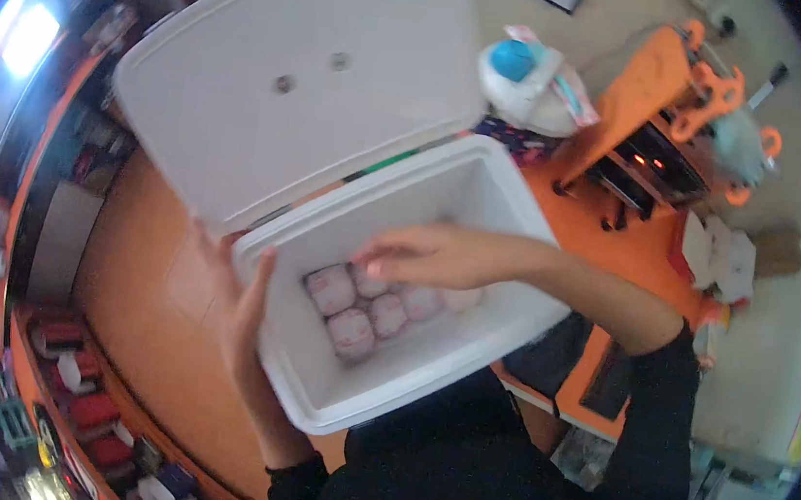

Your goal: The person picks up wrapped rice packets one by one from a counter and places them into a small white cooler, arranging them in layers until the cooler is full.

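Observation:
A white cooler box [521, 215] stands before me, tilted in the view, its white lid [395, 22] swung back. My left hand [241, 306] grips the box's left end, thumb over the rim and fingers outside. Inside, several rounded bundles [351, 331] in whitish wrapping with reddish print lie packed together on the bottom. Over them hovers my right hand [436, 255], blurred, fingers pointing left and loosely curled, with nothing seen in it. Its palm side is hidden, and it covers part of the bundles.
An orange table [632, 274] extends to the right, bearing an orange rack [656, 79] with dark devices. Behind the box sits a white bag [516, 90] with a blue round thing. To the left is orange floor [145, 238], with an orange-edged display case [108, 380] of boxed goods.

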`<state>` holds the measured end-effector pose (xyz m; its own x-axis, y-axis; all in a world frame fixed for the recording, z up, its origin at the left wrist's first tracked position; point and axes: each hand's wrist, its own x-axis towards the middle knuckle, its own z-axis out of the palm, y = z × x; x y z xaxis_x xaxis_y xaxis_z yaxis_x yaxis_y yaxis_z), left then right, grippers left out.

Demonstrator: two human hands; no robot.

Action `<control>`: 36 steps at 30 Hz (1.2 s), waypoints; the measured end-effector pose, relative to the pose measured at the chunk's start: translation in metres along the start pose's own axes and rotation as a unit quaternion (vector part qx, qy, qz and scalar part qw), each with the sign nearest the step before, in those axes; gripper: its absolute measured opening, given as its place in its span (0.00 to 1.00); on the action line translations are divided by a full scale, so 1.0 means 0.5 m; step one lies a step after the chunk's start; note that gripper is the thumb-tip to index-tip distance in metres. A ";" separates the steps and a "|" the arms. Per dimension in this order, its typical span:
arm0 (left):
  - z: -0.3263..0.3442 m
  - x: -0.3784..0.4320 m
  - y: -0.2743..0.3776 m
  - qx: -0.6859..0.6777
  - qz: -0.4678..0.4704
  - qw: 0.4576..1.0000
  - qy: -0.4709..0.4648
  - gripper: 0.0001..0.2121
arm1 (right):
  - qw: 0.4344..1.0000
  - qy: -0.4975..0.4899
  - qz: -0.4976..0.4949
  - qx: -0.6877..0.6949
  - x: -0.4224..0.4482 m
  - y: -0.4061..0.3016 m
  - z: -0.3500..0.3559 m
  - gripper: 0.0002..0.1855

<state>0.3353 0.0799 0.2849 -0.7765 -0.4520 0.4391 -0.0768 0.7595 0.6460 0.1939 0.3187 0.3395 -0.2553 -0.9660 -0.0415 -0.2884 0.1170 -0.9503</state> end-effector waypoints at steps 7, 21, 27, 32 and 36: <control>-0.019 -0.015 0.011 -0.092 -0.077 0.993 -0.006 0.22 | 0.916 0.364 0.143 -0.087 -0.411 0.085 -0.211 0.13; 0.008 0.013 0.059 -0.177 -0.052 0.983 0.005 0.22 | 0.850 0.310 0.370 -0.208 -0.398 0.646 -0.081 0.37; 0.005 0.002 0.050 -0.182 -0.054 0.982 0.012 0.22 | 0.797 0.319 0.433 -0.274 -0.439 0.495 -0.071 0.33; 0.014 0.015 0.056 -0.196 -0.047 0.979 0.010 0.22 | 0.758 0.483 0.438 -0.033 -0.304 0.498 -0.040 0.37; -0.008 -0.006 0.037 -0.202 -0.059 0.977 0.031 0.22 | 0.744 0.500 0.396 -0.199 -0.250 0.482 0.000 0.38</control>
<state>0.3386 0.0931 0.2981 -0.7368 -0.5622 0.3757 0.0990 0.4599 0.8824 0.1564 0.4674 0.1154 -0.9921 0.0745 -0.1014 0.1195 0.8093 -0.5751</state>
